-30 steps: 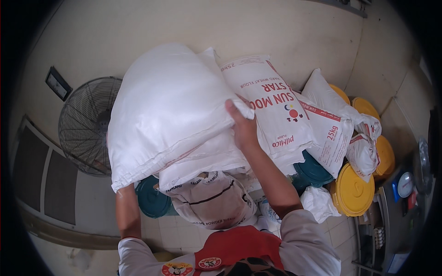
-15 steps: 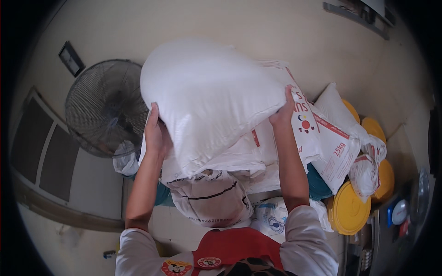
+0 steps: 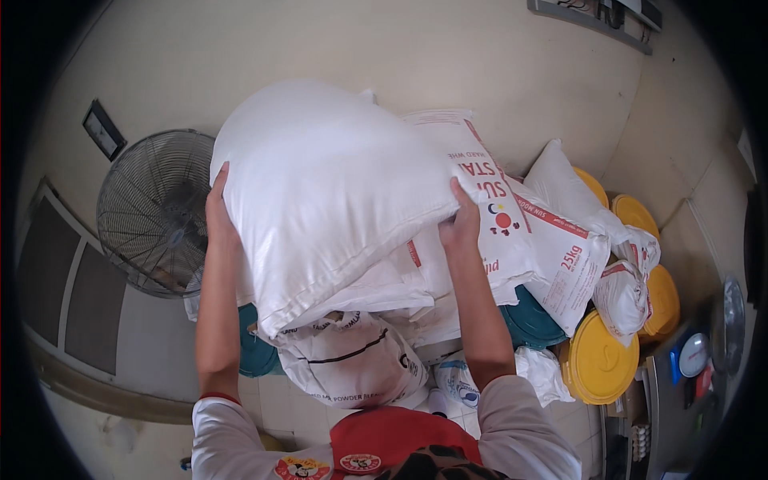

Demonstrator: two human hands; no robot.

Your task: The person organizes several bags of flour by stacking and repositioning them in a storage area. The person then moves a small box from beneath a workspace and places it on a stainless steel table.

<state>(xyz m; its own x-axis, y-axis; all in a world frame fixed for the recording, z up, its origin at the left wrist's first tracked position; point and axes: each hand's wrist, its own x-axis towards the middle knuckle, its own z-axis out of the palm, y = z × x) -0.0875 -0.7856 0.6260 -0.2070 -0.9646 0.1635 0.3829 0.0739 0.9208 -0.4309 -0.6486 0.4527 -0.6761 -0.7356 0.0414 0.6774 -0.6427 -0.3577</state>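
Note:
A large, plump white sack (image 3: 328, 192) is between my two hands, tilted across the pile of sacks. My left hand (image 3: 221, 210) grips its left side, thumb and fingers around the edge. On the right, my right hand (image 3: 462, 220) grasps the sack's corner; part of the fingers is hidden under it. Behind and to the right lies a white sack with red print (image 3: 506, 248), partly covered. Just below the held sack's near edge stands a whitish sack with a black stripe (image 3: 352, 364). Whether the held sack rests on the pile I cannot tell.
A large round fan (image 3: 156, 212) stands at the left. To the right are another red-printed sack (image 3: 564, 260), a yellow lidded tub (image 3: 606, 358) and a teal tub (image 3: 534, 320). Beyond them a dark shelf unit (image 3: 668, 416) holds small items. A wall rises behind the pile.
The white sack and both my hands have shifted left and slightly down in the picture. The view itself has also moved somewhat. My grip on the sack stays.

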